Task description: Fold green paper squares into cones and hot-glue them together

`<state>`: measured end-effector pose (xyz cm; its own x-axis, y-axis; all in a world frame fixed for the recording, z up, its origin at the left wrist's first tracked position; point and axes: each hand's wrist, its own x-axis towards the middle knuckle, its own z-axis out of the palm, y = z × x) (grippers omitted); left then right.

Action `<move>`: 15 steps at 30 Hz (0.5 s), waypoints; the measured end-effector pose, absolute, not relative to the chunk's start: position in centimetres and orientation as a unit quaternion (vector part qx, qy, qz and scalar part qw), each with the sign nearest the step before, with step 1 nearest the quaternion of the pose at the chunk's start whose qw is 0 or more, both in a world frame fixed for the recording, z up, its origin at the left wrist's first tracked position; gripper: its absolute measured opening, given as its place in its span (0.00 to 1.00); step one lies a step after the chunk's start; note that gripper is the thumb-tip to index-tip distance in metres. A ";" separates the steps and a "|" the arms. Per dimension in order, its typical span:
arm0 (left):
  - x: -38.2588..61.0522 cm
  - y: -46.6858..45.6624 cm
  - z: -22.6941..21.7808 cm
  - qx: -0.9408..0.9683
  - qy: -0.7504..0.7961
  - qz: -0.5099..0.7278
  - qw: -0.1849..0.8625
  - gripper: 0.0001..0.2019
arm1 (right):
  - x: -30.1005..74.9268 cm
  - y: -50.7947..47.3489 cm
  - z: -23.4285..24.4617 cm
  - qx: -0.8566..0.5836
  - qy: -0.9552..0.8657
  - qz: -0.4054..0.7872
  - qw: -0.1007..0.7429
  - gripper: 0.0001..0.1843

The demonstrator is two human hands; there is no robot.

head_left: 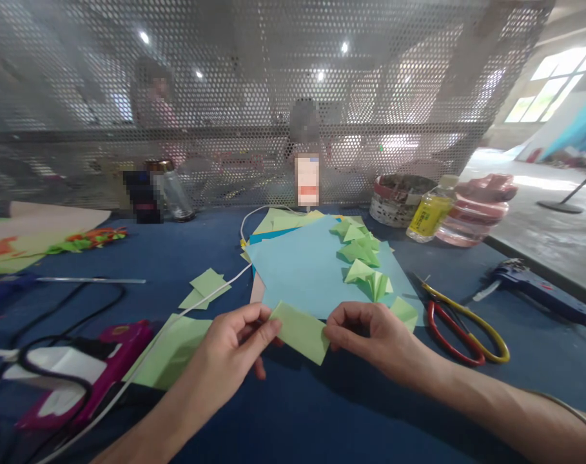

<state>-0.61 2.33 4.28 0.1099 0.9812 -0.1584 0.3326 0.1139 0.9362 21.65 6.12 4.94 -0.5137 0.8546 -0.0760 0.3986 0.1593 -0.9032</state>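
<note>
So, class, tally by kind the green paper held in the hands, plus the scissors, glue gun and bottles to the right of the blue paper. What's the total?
Held green paper: 1
Scissors: 1 pair
Glue gun: 1
Bottles, yellow-labelled bottle and pink bottle: 2
Total: 5

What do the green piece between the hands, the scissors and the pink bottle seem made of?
Green piece: likely matte paper, thin and flat-edged.
Scissors: handles probably smooth plastic, from their even red and yellow color.
Pink bottle: glossy, see-through, likely plastic, possibly glass.
</note>
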 end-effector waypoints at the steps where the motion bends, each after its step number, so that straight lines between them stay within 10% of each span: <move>1: -0.6 2.3 4.3 0.553 0.570 0.362 0.489 0.14 | 21.6 6.0 5.0 -0.431 -0.728 0.480 0.234 0.12; 15: 0.7 1.5 3.7 0.364 0.436 0.430 0.702 0.12 | 21.3 5.0 5.8 -0.416 -0.801 0.378 0.207 0.13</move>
<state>0.68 1.51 3.73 0.2508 0.9206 -0.2994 -0.2866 0.3660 0.8854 21.34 5.03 5.77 -0.5684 0.8226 0.0163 0.5102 0.3680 -0.7773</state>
